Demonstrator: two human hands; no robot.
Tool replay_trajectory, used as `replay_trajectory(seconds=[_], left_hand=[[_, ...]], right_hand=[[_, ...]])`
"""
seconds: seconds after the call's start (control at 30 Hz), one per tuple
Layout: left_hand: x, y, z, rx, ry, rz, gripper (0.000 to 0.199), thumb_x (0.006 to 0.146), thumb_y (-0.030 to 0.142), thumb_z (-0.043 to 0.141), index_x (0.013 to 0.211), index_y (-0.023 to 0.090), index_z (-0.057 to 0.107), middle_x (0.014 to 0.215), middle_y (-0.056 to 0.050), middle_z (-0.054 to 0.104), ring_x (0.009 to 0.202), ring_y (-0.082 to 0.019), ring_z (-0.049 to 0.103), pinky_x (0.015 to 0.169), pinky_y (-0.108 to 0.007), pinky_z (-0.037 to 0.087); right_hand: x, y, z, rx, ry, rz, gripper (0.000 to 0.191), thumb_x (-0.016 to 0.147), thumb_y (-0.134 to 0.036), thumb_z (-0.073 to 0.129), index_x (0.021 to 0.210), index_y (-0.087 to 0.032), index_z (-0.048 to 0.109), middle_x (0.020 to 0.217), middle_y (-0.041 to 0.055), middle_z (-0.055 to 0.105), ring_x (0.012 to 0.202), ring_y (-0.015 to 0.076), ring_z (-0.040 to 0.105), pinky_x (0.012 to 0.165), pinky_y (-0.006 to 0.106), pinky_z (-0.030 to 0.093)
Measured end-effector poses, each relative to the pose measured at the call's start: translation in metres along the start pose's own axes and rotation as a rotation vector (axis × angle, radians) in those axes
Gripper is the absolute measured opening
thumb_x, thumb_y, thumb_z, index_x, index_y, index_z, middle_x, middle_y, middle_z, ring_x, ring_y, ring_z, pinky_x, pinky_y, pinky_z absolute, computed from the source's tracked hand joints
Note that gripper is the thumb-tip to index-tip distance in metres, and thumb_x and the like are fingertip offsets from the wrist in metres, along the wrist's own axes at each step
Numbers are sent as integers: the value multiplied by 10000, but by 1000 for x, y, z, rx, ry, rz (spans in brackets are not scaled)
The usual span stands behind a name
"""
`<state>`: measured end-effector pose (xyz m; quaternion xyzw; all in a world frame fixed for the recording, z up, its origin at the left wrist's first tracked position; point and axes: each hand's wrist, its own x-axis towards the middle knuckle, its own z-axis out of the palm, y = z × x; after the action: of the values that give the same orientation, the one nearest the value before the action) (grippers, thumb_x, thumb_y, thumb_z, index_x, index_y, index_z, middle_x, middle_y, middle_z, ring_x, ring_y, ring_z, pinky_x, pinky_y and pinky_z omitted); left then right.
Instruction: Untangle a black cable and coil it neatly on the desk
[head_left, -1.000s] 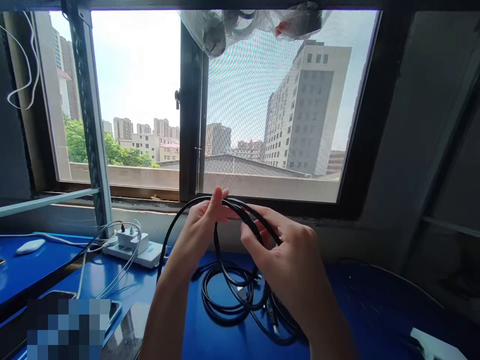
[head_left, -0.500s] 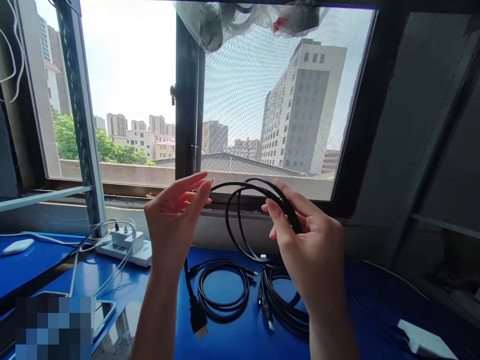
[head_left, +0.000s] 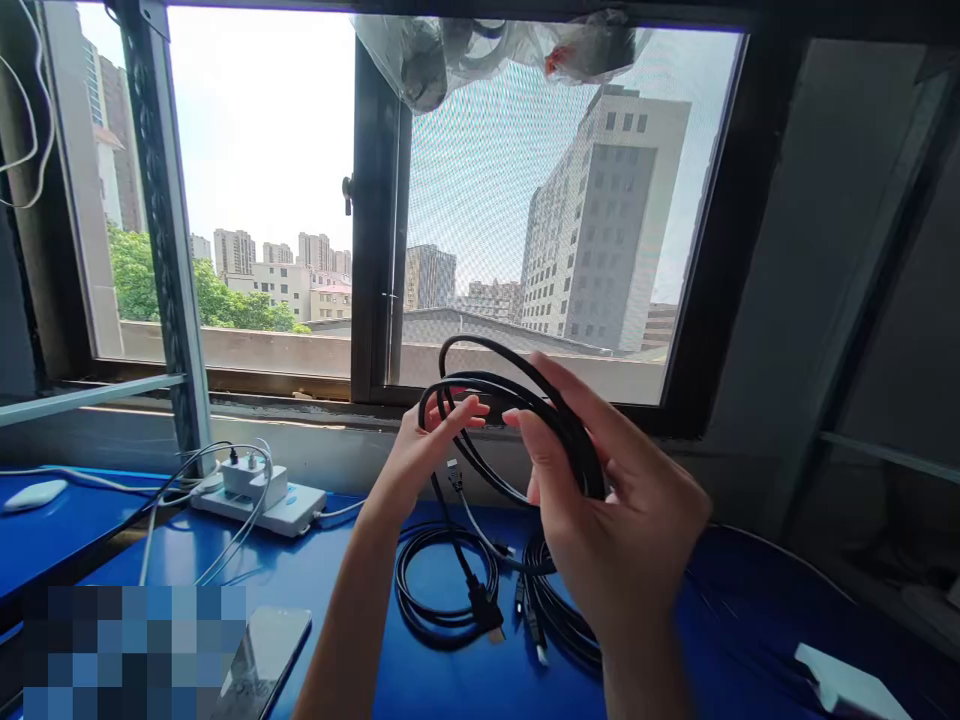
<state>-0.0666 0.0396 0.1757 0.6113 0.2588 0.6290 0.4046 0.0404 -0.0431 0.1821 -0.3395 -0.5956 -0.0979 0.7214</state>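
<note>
My right hand (head_left: 622, 510) grips several loops of a black HDMI cable (head_left: 517, 385) between thumb and fingers, above the table. To its left, my left hand (head_left: 431, 435) is closed around the same cable, thumb pointing towards the loops. From below my left hand one end hangs down, tipped with a black plug (head_left: 484, 605) that looks like HDMI. This plug is in front of a coiled black cable (head_left: 409, 580) on the table. A second coiled cable (head_left: 559, 620) lies partly behind my right wrist. The left fingertips are partly hidden by the cable.
A white power strip (head_left: 289, 512) with chargers stands on the blue table (head_left: 427, 690) at left, near a phone (head_left: 266, 650). A white box-like object (head_left: 855, 685) lies at right. Behind is a window; a metal post (head_left: 161, 200) rises at left.
My left hand has moved right and slightly down, close to my right hand, bringing its cable stretch into a new loop. The hanging plug has swung right, over the left coil.
</note>
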Motion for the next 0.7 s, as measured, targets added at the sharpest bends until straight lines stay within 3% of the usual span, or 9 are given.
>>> replay_trajectory(seconds=[0.07, 0.17, 0.23, 0.33, 0.47, 0.57, 0.7], left_hand=[[-2, 3, 2, -47, 27, 0, 345, 678, 471, 655, 847, 169, 650, 773, -37, 703, 787, -164, 643, 772, -269, 475], [-2, 6, 2, -97, 45, 2, 338, 675, 494, 635, 604, 165, 606, 583, -14, 630, 642, -127, 613, 676, -232, 472], [-2, 7, 1, -128, 106, 1, 425, 651, 506, 626, 430, 182, 464, 414, 24, 473, 474, -91, 526, 533, -209, 432], [-2, 9, -4, -126, 292, 13, 468, 607, 452, 630, 379, 210, 300, 332, 84, 250, 314, -43, 298, 355, -196, 259], [-8, 16, -7, 71, 485, 117, 349, 616, 358, 598, 404, 205, 366, 349, 78, 286, 327, -41, 233, 336, -206, 170], [-16, 22, -5, 240, 559, 209, 298, 627, 345, 584, 422, 201, 423, 374, 63, 338, 369, -55, 279, 358, -214, 191], [-20, 24, 4, 206, 452, 181, 324, 651, 357, 553, 405, 200, 413, 363, 61, 327, 363, -51, 259, 363, -215, 195]], right_hand=[[0, 0, 0, 54, 29, 3, 216, 826, -284, 612, 1025, -284, 695, 729, 19, 689, 483, 134, 586, 463, 273, 504], [4, 4, -2, 126, 14, 33, 176, 814, -278, 621, 978, -282, 685, 790, 4, 689, 470, 99, 563, 492, 260, 515], [8, 8, -6, 115, -63, 97, 274, 782, -318, 654, 1054, -284, 647, 800, -12, 678, 456, 83, 550, 456, 233, 499], [15, 18, -10, -21, -175, 151, 474, 708, -395, 698, 1153, -273, 590, 805, -17, 669, 488, 94, 571, 417, 213, 483], [18, 27, -10, -218, -179, 125, 522, 668, -367, 686, 1168, -256, 586, 818, -6, 681, 571, 129, 612, 484, 246, 518], [17, 24, -10, -171, -210, 166, 462, 657, -330, 682, 1109, -245, 636, 650, -35, 641, 499, 115, 582, 469, 232, 505], [12, 5, -15, 107, -362, 397, 309, 734, -387, 640, 976, -205, 701, 398, -78, 474, 289, 67, 417, 284, 153, 336]])
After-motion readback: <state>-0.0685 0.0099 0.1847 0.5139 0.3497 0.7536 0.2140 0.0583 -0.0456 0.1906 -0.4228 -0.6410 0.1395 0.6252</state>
